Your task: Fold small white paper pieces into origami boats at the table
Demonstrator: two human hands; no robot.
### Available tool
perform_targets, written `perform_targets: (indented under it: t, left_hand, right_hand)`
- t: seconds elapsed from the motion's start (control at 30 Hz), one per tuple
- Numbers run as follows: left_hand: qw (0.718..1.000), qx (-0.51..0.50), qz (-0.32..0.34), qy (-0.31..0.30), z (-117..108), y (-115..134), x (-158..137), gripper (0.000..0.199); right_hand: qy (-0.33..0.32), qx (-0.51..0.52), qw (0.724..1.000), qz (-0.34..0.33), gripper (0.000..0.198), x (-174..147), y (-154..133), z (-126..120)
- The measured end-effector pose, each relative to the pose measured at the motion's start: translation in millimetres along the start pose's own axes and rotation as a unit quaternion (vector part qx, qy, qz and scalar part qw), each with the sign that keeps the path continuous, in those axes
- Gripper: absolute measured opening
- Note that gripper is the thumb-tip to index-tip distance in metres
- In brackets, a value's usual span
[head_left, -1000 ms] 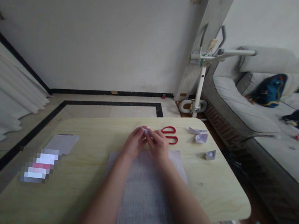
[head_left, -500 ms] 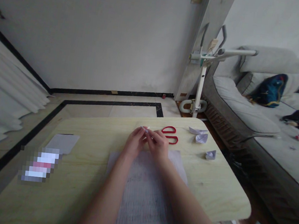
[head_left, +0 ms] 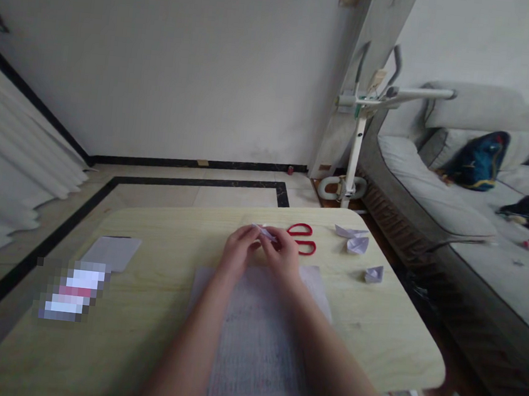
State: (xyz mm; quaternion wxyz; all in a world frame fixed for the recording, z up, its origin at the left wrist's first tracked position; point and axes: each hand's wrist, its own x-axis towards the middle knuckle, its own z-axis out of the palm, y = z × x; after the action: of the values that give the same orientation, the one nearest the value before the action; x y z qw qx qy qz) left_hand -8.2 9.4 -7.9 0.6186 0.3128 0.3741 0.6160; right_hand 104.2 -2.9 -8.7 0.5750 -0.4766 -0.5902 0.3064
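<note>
Wooden table [head_left: 153, 312], left to right. Well left of the grip, a pale flat pad [head_left: 116, 255] adjoins a pixelated patch [head_left: 75, 291]. At the centre, the left hand [head_left: 239, 246] and right hand [head_left: 282, 250] pinch a small folded paper [head_left: 265, 232] between their fingertips. On the near side of the grip lies a written sheet [head_left: 259, 336], partly under the forearms. Just right, red-handled scissors [head_left: 307, 242], blades hidden; farther right, two folded paper pieces [head_left: 357, 245] together and a boat-like fold [head_left: 374, 274] nearer.

Dim, soft light. Grey-white wall [head_left: 203, 59], black skirting [head_left: 155, 162]; pale floor tiles [head_left: 165, 196] with black border [head_left: 200, 182]. White curtain [head_left: 6, 183] left, grey sofa [head_left: 434, 206] right.
</note>
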Motion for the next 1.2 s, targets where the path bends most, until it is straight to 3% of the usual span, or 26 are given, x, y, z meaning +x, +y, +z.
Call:
perform_targets:
  t: [0.17,0.3,0.53,0.83,1.07,1.2]
  left_hand:
    - [0.999,0.041,-0.006,0.022,-0.6,-0.3,2.0,0.036]
    - [0.997,0.075,-0.002,0.005,1.1,1.1,0.1,0.037]
    - [0.991,0.133,0.019,-0.021,-0.1,-0.8,-1.4,0.035]
    - [0.980,0.192,0.060,-0.002,1.1,-1.4,-1.0,0.032]
    - [0.976,0.198,0.081,0.034,-1.8,-1.8,2.7,0.026]
    - [0.986,0.153,0.058,0.027,-3.3,-3.4,3.3,0.024]
  right_hand:
    - [-0.031,0.088,0.991,0.097,0.022,6.7,-1.5,-5.0]
    - [-0.058,0.129,0.979,0.146,0.021,11.5,-1.6,-10.5]
    - [-0.054,0.079,0.988,0.119,0.018,10.9,-1.4,-10.7]
    - [-0.033,0.000,0.995,0.092,0.021,7.4,-4.6,-9.5]
    - [-0.098,0.005,0.992,0.079,0.023,5.4,-2.4,-9.0]
    - [-0.096,0.021,0.990,0.102,0.025,7.4,-0.7,-8.6]
